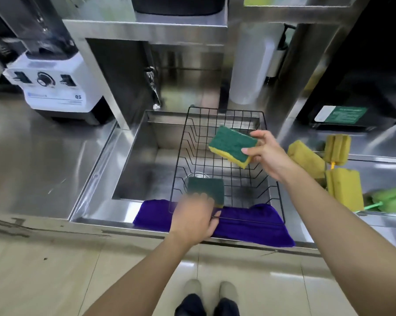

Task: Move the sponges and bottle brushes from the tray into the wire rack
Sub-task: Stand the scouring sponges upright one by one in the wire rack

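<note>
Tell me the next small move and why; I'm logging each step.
Probably lower both sponges onto the rack floor and let go: the left hand holds one low inside, the right hand holds another above it.

The blurred left hand (195, 218) covers the near corner of a green-topped yellow rectangular sponge (207, 187). The green foam bottle brush (392, 199) is cut off by the right edge. The stainless steel tray (379, 176) is likewise cut off there.

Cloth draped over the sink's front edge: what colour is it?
Deep purple folded cloth, lying under the black wire rack's front edge; head view.
</note>
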The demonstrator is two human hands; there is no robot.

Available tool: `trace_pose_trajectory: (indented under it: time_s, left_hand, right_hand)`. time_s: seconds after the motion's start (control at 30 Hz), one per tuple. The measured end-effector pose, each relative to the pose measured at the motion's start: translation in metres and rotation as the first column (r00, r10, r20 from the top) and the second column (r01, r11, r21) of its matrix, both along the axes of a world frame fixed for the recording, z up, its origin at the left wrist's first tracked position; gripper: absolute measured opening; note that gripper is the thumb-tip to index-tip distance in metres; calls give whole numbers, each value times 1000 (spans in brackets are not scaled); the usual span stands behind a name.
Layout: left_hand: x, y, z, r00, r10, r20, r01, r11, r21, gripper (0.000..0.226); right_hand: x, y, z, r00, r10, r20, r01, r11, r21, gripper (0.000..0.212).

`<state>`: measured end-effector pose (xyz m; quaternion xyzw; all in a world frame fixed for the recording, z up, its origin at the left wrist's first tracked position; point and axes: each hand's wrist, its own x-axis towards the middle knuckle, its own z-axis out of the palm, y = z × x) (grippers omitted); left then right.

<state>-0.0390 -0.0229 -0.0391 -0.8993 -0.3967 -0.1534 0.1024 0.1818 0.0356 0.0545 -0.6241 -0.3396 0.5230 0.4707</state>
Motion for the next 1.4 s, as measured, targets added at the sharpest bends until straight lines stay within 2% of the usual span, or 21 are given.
trace_pose_trajectory:
  time_s: [0.3,0.43,0.67,0.8,0.93,1.0,1.07,1.2,1.4]
  left_hand:
    - [-1,-2,-6,998,21,51,-22,1000,14,28]
    - [-1,-2,-8,997,16,79,-16,1000,6,28]
    - [-1,-2,-7,994,14,105,-16,1000,20,27]
    - [-1,-1,-8,994,8,107,-9,1000,11,27]
    - [0,-1,-8,995,-11,97,13,1000,-15,27]
    - [0,0,-8,996,-27,87,29,999,-31,27]
    - [1,0,-5,998,-44,52,47,997,-55,29]
    - [29,-11,4,990,-117,-76,109,988,-108,43]
    - [88,-36,9,974,-198,-113,176,968,-177,44]
  right_hand:
    - [-35,36,-44,980,130,151,-105,982,-158,44]
    - [-38,39,-56,968,147,206,-114,980,-160,42]
    - [-48,35,-69,907,318,277,-253,936,-246,41]
    - [-46,35,-74,796,435,422,-327,894,-305,42]
    - [-47,34,-74,674,482,560,-346,876,-337,46]
    - [-49,33,-68,632,453,629,-315,891,-326,52]
    - [-51,30,-59,635,411,654,-295,912,-286,53]
    - [-35,19,-41,617,336,712,-276,939,-205,42]
    - [26,-12,-18,566,155,810,-98,988,-120,34]
